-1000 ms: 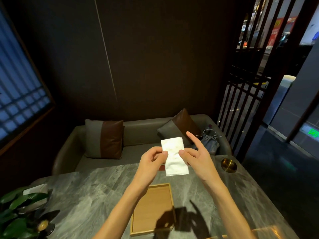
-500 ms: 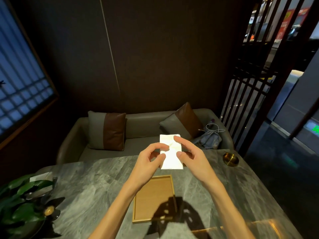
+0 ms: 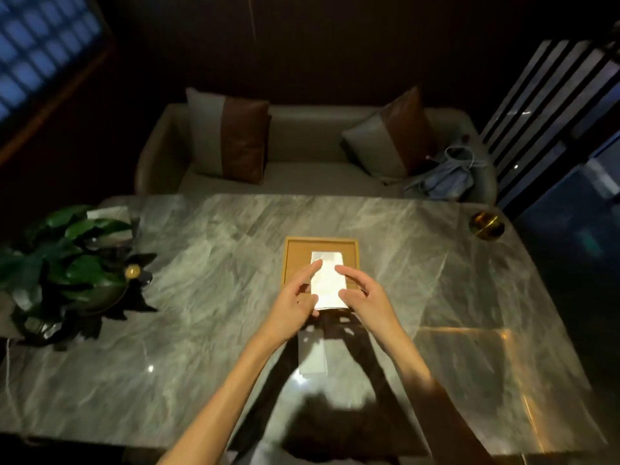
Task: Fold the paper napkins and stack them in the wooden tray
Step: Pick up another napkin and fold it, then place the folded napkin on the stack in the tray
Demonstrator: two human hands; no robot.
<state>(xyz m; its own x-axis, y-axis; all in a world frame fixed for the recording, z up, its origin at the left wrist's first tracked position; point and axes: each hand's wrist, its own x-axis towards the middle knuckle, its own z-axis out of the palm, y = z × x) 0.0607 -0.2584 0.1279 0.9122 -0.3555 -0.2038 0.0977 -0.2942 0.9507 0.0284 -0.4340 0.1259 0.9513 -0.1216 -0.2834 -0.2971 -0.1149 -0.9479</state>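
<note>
One napkin over tray; left hand, right hand flanking edges.

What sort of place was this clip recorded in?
Probably a restaurant or lounge booth: a marble table faces a cushioned sofa, a wooden tray sits on the table, and a slatted screen stands beside.

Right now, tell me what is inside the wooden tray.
One folded napkin, between left hand and right hand. They cover the wooden tray's near part; anything under them is hidden.
</note>
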